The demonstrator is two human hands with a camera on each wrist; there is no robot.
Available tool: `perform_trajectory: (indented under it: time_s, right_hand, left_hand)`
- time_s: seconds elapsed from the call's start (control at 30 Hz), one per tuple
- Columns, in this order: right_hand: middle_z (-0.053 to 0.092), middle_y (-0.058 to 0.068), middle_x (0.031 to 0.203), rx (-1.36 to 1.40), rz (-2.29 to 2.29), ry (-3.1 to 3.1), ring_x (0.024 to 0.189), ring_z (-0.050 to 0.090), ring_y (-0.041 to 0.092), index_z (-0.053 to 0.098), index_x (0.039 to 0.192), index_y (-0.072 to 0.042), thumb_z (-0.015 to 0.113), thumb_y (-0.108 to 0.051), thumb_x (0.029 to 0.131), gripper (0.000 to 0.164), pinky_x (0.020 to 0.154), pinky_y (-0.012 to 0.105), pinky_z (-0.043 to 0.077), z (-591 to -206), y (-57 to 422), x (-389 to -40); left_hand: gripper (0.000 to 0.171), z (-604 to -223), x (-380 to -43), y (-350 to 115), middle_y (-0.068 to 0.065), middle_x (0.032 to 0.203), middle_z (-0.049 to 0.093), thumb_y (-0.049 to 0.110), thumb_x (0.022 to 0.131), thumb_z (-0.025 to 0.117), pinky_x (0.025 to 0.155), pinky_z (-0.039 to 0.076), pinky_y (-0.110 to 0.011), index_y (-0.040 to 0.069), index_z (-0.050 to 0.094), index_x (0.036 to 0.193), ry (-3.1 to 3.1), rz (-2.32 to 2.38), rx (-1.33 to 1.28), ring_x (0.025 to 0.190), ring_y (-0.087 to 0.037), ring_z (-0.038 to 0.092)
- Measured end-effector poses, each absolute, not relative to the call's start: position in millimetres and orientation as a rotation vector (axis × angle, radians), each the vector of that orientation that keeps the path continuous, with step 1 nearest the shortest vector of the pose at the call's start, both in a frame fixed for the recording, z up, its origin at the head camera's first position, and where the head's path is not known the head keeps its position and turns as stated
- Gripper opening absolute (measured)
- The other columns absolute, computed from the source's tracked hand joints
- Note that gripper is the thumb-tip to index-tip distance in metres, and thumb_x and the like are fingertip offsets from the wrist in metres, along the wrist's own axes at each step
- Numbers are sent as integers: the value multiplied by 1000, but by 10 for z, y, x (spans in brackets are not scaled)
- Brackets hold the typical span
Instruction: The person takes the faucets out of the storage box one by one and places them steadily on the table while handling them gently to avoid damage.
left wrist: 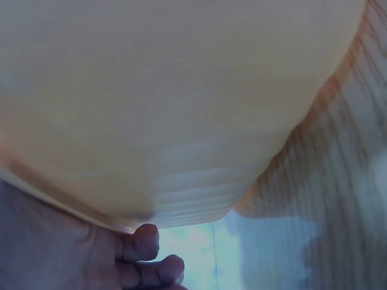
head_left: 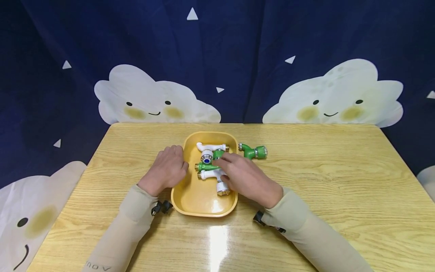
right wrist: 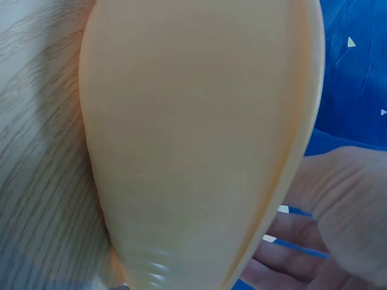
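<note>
A yellow plastic tray [head_left: 204, 210] holds several small taps. My left hand [head_left: 167, 166] is at its left rim with curled fingers, the thumb over the edge; the left wrist view shows the fingertips [left wrist: 145, 241] by the rim. Over the right rim reaches my right hand [head_left: 249, 177], its fingers and thumb around a green tap [head_left: 206, 167] that it partly covers. Close to that thumb lies a white tap [head_left: 222, 187]. Behind are another white tap [head_left: 212, 147] and a white knob with a blue centre [head_left: 207, 156]. The right wrist view hides the right fingertips behind the tray wall [right wrist: 193, 145].
Outside the tray, a green tap [head_left: 253, 151] lies on the wooden table [head_left: 340, 181] beyond the right hand. A dark blue curtain [head_left: 244, 45] with cloud prints hangs behind the table's far edge.
</note>
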State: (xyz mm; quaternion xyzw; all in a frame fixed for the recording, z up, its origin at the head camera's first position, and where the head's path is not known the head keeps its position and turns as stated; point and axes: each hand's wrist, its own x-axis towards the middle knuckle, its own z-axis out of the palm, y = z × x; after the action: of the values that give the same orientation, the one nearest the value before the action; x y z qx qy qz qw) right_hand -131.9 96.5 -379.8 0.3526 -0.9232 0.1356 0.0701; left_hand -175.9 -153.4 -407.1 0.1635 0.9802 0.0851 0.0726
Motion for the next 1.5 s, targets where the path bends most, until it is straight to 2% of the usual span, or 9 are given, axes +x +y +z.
perform_trajectory:
  time_s: [0.13, 0.33, 0.73, 0.93, 1.5]
  right_hand:
    - [72, 4, 112, 1060, 414, -2816, 97, 70, 18, 69, 130, -10, 80, -8, 86, 45, 84, 33, 60, -3805, 952, -1314]
    - [72, 4, 109, 1074, 407, -2820, 94, 69, 18, 68, 131, -9, 81, -7, 86, 47, 80, 33, 60, -3821, 946, -1309]
    - [73, 5, 113, 1138, 380, -2794, 101, 71, 20, 73, 122, -9, 68, 3, 91, 34, 88, 34, 60, -3867, 948, -1330]
    - [73, 5, 115, 1163, 402, -2809, 104, 71, 21, 74, 120, -10, 63, 7, 92, 35, 91, 34, 60, -3878, 951, -1333]
    - [72, 4, 114, 1188, 423, -2868, 106, 70, 21, 75, 120, -12, 64, 9, 89, 39, 92, 37, 59, -3902, 939, -1326]
  left_hand:
    - [22, -4069, -1758, -1535, -12, 90, 47, 21, 99, 42, 75, 34, -37, 0, 47, 101, 2946, 255, 491, 85, -29, 44]
    - [22, -4062, -1759, -1533, -12, 90, 47, 21, 99, 43, 75, 35, -38, -1, 47, 101, 2949, 257, 497, 85, -30, 45]
    - [20, -4072, -1754, -1540, -12, 89, 47, 20, 99, 42, 75, 35, -37, 0, 46, 100, 2947, 273, 498, 84, -29, 44]
    - [20, -4075, -1758, -1541, -12, 90, 47, 20, 99, 42, 74, 34, -36, 0, 46, 100, 2948, 279, 499, 84, -28, 44]
    - [23, -4065, -1763, -1535, -12, 92, 47, 21, 100, 42, 75, 36, -38, -1, 47, 104, 2940, 249, 490, 86, -29, 44]
